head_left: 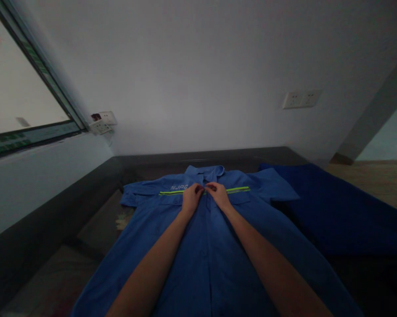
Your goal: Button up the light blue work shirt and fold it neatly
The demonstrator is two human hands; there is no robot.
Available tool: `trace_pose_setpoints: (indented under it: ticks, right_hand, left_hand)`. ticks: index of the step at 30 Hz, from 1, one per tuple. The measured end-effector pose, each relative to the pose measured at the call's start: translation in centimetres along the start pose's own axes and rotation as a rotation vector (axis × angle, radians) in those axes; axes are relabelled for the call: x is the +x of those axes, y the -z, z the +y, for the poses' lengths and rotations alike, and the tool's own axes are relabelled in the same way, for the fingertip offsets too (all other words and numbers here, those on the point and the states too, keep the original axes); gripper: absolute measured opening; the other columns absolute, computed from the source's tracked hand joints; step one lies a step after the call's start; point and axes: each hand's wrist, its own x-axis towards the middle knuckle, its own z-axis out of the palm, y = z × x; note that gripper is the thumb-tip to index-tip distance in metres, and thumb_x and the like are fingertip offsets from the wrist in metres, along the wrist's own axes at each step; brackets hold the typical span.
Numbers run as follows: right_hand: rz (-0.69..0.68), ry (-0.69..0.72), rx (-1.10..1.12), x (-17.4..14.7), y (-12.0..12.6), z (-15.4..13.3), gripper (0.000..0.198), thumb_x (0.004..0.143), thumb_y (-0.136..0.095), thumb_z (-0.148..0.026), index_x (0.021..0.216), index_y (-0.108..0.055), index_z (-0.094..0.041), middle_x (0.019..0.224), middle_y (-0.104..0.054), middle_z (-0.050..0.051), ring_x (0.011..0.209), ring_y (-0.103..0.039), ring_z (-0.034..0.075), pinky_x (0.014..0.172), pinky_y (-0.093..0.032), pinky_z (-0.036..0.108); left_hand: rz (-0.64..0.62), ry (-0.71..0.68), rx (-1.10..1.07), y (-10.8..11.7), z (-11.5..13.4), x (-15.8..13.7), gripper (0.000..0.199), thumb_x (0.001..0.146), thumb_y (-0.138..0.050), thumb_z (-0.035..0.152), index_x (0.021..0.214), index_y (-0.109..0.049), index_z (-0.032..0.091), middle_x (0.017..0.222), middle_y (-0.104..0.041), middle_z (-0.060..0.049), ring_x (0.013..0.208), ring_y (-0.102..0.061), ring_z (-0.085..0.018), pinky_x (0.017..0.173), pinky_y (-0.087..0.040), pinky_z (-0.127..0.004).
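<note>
A blue short-sleeved work shirt (185, 246) lies spread front up, its collar at the far end and its sleeves out to both sides. A yellow-green stripe crosses the chest, with the letters NJPC above it on the left. At the front opening just below the collar, my left hand (192, 196) pinches one edge of the shirt. Close beside it my right hand (217, 193) pinches the other edge, the fingertips of both nearly meeting. Any button between the fingers is too small to make out.
Dark blue cloth (343, 207) lies to the right, partly under the shirt's sleeve. A dark raised edge (198, 156) runs along the wall behind. Wall sockets (302, 99) are at the right, with more sockets (101, 127) in the left corner beside a framed window.
</note>
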Motion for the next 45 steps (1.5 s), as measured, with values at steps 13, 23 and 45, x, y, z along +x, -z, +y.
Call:
trace_pose_setpoints:
  ticks: [13,23,45]
  right_hand:
    - [0.018,0.040,-0.073,-0.1,0.1,0.5,0.020,0.073,-0.062,-0.014,0.089,-0.072,-0.016,0.090,-0.073,0.009,0.083,-0.067,0.022,0.078,-0.052,0.034]
    - [-0.026,0.005,-0.051,0.3,-0.1,0.8,0.020,0.074,-0.060,-0.015,0.089,-0.073,-0.017,0.091,-0.074,0.008,0.083,-0.068,0.022,0.079,-0.052,0.034]
    - [-0.118,0.141,-0.126,0.2,1.4,-0.5,0.025,0.076,-0.058,-0.008,0.093,-0.073,-0.017,0.090,-0.072,0.007,0.080,-0.065,0.018,0.077,-0.050,0.031]
  left_hand:
    - [0.033,0.008,-0.049,0.0,0.1,0.0,0.005,0.081,-0.061,0.016,0.083,-0.066,0.017,0.078,-0.070,-0.004,0.073,-0.065,-0.017,0.068,-0.045,-0.025]
    - [-0.002,-0.050,0.029,0.2,0.2,-0.3,0.007,0.083,-0.059,0.018,0.087,-0.065,0.017,0.082,-0.070,-0.006,0.076,-0.064,-0.019,0.070,-0.044,-0.026]
    - [0.035,0.019,-0.109,0.2,0.1,-0.2,0.009,0.081,-0.059,0.017,0.083,-0.067,0.018,0.081,-0.071,-0.004,0.076,-0.065,-0.018,0.071,-0.047,-0.028]
